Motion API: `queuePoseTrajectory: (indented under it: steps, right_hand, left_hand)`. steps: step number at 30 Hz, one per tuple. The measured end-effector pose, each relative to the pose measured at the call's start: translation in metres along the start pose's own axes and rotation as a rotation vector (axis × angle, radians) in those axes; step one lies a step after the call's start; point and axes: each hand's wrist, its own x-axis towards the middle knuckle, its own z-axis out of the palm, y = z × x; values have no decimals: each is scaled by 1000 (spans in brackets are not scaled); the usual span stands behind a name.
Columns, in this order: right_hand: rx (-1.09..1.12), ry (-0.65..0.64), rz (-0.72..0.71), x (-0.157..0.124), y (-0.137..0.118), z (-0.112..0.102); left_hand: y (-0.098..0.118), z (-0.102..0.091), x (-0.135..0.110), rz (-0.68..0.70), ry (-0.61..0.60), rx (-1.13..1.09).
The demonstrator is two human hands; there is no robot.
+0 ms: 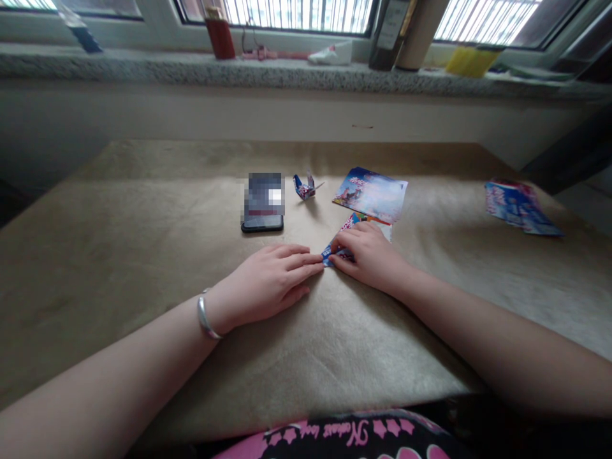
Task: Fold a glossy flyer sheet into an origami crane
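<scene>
A small folded piece of patterned blue-and-pink paper [345, 227] lies on the beige felt table cover [143, 255]. My right hand [370, 255] lies on top of it with fingers curled, pressing it down, and hides most of it. My left hand [268, 284], with a silver bangle at the wrist, rests flat with fingers stretched out; its fingertips touch the paper's near left corner. A finished paper crane [305, 187] in the same pattern stands just beyond the hands.
A black phone [262, 203] lies left of the crane. A flat patterned sheet [371, 194] lies right of it, and more such sheets [521, 207] lie at the far right. Behind the table runs a stone windowsill [143, 67] with a red box [220, 37] and other items.
</scene>
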Motion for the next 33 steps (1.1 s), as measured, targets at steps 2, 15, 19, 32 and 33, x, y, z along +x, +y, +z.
queuePoseTrajectory:
  steps: [2,15,19,32,33]
  right_hand:
    - [32,19,-21,0,1,0]
    - [247,78,-371,3,6,1]
    - [248,90,-382,2,6,1]
    - [102,54,-474,1,6,-4]
    - [104,45,-471,1,6,-4]
  left_hand:
    - [1,0,0,-2,-11,14]
    - [3,-7,2,-4,-7,11]
    - [3,-6,3,-7,-9,7]
    - [4,-5,5,-2,-1,36]
    - [4,-5,5,1,-6,36]
